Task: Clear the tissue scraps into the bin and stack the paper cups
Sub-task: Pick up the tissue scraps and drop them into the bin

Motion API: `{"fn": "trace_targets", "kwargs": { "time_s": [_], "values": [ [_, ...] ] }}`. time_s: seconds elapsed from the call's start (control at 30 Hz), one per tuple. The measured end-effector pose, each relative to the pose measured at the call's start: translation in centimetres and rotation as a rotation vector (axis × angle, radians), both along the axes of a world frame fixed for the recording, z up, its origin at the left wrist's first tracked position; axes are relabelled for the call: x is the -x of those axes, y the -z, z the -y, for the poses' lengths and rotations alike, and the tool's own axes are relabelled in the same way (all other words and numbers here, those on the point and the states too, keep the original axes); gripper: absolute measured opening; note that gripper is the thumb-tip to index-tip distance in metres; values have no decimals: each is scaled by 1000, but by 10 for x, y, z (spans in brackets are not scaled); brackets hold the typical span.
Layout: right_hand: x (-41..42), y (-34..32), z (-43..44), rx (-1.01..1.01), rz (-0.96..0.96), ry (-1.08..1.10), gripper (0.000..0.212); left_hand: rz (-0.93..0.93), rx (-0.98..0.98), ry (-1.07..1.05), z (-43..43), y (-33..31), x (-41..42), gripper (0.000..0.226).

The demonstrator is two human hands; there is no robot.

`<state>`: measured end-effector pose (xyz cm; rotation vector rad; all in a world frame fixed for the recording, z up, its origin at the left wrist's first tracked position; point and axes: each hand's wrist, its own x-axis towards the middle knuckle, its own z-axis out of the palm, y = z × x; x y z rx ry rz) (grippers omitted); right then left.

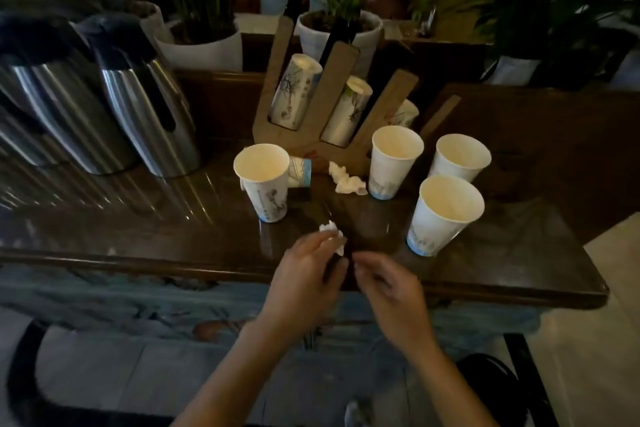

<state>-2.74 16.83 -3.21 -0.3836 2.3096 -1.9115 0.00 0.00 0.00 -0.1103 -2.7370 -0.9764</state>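
My left hand [304, 282] is closed on a small crumpled white tissue scrap [331, 233] near the front edge of the dark wooden table [138, 232]. Right beside it, my right hand [389, 291] hovers with fingers loosely curled and holds nothing. A second crumpled tissue [346, 180] lies further back by the cup holder. Several paper cups stand upright: one on the left [265, 180], one in the middle [393, 159], one at the far right [459, 158] and one nearer on the right [443, 213]. A small cup [299, 172] lies on its side behind the left cup.
A wooden cup holder [332, 97] with stacks of upturned cups stands behind the loose cups. Two steel thermos jugs [145, 107] stand at the left. Potted plants [337, 21] line the back. A dark bin [491, 388] shows on the floor under the table at the right.
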Motion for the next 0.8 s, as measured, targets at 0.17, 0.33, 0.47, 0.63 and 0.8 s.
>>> {"fn": "trace_targets", "kwargs": {
  "time_s": [0.17, 0.33, 0.47, 0.63, 0.8],
  "values": [
    [56, -8, 25, -201, -222, 126, 28, 244, 364, 135, -1, 10, 40, 64],
    [110, -1, 65, -569, -307, 87, 44, 307, 464, 156, 3, 25, 39, 78],
    [142, 0, 89, -924, -224, -28, 62, 325, 425, 140, 7, 20, 34, 78],
    [146, -5, 88, -1027, -289, -66, 47, 294, 395, 148, 22, 10, 28, 52],
    [101, -13, 65, -962, -290, -120, 33, 238, 369, 164, 38, 6, 20, 34]
  ]
}}
